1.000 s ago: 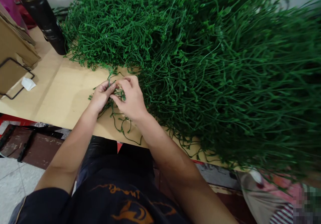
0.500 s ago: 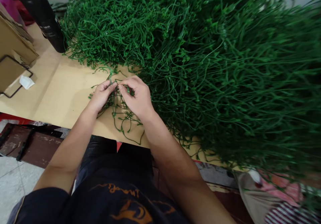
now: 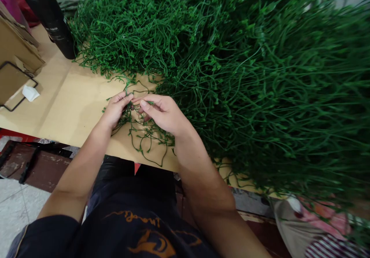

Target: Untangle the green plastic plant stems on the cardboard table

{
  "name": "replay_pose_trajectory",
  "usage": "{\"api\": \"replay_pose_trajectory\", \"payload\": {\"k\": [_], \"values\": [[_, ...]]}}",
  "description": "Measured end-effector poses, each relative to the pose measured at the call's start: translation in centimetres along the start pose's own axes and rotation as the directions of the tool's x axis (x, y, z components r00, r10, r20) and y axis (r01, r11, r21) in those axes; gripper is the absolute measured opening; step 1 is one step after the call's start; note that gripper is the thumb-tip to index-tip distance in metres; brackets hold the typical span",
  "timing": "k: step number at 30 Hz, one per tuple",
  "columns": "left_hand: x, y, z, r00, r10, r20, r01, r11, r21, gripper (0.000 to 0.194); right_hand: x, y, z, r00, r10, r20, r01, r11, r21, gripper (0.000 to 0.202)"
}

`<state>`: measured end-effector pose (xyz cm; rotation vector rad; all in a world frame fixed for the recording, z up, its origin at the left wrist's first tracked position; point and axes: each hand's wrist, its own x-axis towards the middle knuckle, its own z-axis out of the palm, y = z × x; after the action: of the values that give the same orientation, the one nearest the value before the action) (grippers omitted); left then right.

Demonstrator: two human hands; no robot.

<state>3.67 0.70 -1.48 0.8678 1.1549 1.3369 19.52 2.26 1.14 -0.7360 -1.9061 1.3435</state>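
My left hand (image 3: 115,109) is closed, thumb and fingers pinching green artificial stems (image 3: 127,86) just above the tabletop. Some of these stems hang below the hand, partly hidden by it. Close beside it on the right is my right hand (image 3: 162,111), its forefinger stretched out to the left fingertips and its thumb a little apart from that finger. I see nothing clearly gripped in the right hand. Under both hands, loose thin stems with small budded tips (image 3: 147,136) lie on the table.
A large heap of green stems (image 3: 219,69) covers the back and right of the tan-topped table (image 3: 66,100). At the left stand a black bottle (image 3: 59,30), a cardboard box (image 3: 17,42) and a black wire frame, with a white scrap (image 3: 30,93). Another person's clothed leg (image 3: 291,223) shows at lower right.
My right hand has moved slightly right and down, its thumb and forefinger parting from their pinch. The left hand stays almost in place with its stems.
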Motion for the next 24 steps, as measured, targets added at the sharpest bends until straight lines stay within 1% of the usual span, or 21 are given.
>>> {"api": "replay_pose_trajectory", "payload": {"k": [1, 3, 6, 8, 10, 11, 12, 13, 14, 15, 16, 17, 18, 19, 20, 21, 22, 23, 24], "values": [[0.1, -0.1, -0.1, 1.000, 0.008, 0.001, -0.008, 1.000, 0.008, 0.016, -0.1, 0.0, 0.0, 1.000, 0.024, -0.013, -0.023, 0.999, 0.032, 0.047], [0.1, -0.1, -0.1, 1.000, 0.018, 0.000, -0.018, 1.000, 0.017, 0.017, -0.1, 0.1, 0.3, 0.996, 0.033, -0.086, -0.027, 0.998, 0.064, 0.045], [-0.1, -0.1, 0.2, 1.000, 0.028, 0.001, -0.028, 1.000, 0.007, 0.017, -0.1, 0.5, 1.4, 0.978, -0.003, -0.206, 0.028, 0.993, 0.116, 0.041], [-0.3, -0.2, 0.5, 0.999, 0.045, 0.024, -0.045, 0.999, -0.002, 0.020, 0.0, 0.9, 2.2, 0.973, -0.024, -0.229, 0.060, 0.987, 0.151, 0.041], [-0.2, -0.4, 0.6, 0.997, 0.062, 0.038, -0.063, 0.998, 0.015, 0.025, -0.2, 0.9, 2.9, 0.972, -0.039, -0.234, 0.073, 0.988, 0.139, 0.040], [0.1, -0.4, 0.5, 0.997, 0.071, 0.005, -0.071, 0.997, 0.030, 0.026, -0.4, 0.7, 3.2, 0.970, -0.048, -0.239, 0.077, 0.990, 0.115, 0.040], [0.4, -0.4, 0.2, 0.995, 0.077, -0.064, -0.075, 0.996, 0.037, 0.027, -0.7, 0.4, 3.6, 0.968, -0.069, -0.240, 0.089, 0.993, 0.072, 0.039], [0.8, -0.3, -0.1, 0.985, 0.075, -0.153, -0.071, 0.997, 0.031, 0.027, -1.0, -0.2, 4.1, 0.967, -0.111, -0.229, 0.116, 0.993, 0.010, 0.038], [1.2, -0.1, -0.6, 0.964, 0.062, -0.258, -0.064, 0.998, 0.004, 0.028, -1.4, -0.9, 4.5, 0.965, -0.177, -0.192, 0.167, 0.984, -0.068, 0.036], [1.6, 0.1, -1.1, 0.943, 0.028, -0.333, -0.045, 0.998, -0.044, 0.029, -1.7, -1.7, 5.0, 0.958, -0.258, -0.124, 0.239, 0.959, -0.151, 0.034], [1.9, 0.4, -1.6, 0.936, -0.012, -0.352, -0.021, 0.996, -0.090, 0.029, -2.0, -2.5, 5.5, 0.941, -0.337, -0.039, 0.320, 0.919, -0.231, 0.032], [2.1, 0.6, -2.1, 0.939, -0.041, -0.342, -0.001, 0.992, -0.123, 0.028, -2.2, -3.2, 5.7, 0.914, -0.404, 0.044, 0.398, 0.868, -0.296, 0.030], [2.1, 0.8, -2.5, 0.949, -0.052, -0.311, 0.009, 0.990, -0.138, 0.026, -2.4, -3.9, 5.6, 0.888, -0.449, 0.099, 0.454, 0.823, -0.343, 0.028], [2.0, 1.0, -2.7, 0.959, -0.045, -0.280, 0.004, 0.990, -0.144, 0.025, -2.4, -4.5, 5.2, 0.874, -0.470, 0.120, 0.478, 0.792, -0.379, 0.027], [1.8, 1.0, -2.9, 0.967, -0.023, -0.252, -0.015, 0.989, -0.145, 0.024, -2.5, -4.9, 4.4, 0.877, -0.470, 0.102, 0.466, 0.778, -0.421, 0.027], [1.6, 1.0, -2.9, 0.974, 0.005, -0.224, -0.038, 0.989, -0.144, 0.023, -2.5, -5.2, 3.1, 0.890, -0.453, 0.045, 0.419, 0.775, -0.473, 0.027], [1.3, 0.9, -2.8, 0.979, 0.031, -0.204, -0.061, 0.988, -0.145, 0.023, -2.6, -5.3, 1.4, 0.902, -0.430, -0.034, 0.348, 0.773, -0.530, 0.026], [1.1, 0.7, -2.7, 0.982, 0.052, -0.182, -0.079, 0.986, -0.147, 0.024, -2.7, -5.4, -0.6, 0.904, -0.401, -0.148, 0.240, 0.763, -0.599, 0.027], [0.9, 0.6, -2.5, 0.985, 0.062, -0.160, -0.086, 0.985, -0.147, 0.024, -3.0, -5.4, -2.7, 0.877, -0.394, -0.275, 0.125, 0.740, -0.661, 0.028]]}}
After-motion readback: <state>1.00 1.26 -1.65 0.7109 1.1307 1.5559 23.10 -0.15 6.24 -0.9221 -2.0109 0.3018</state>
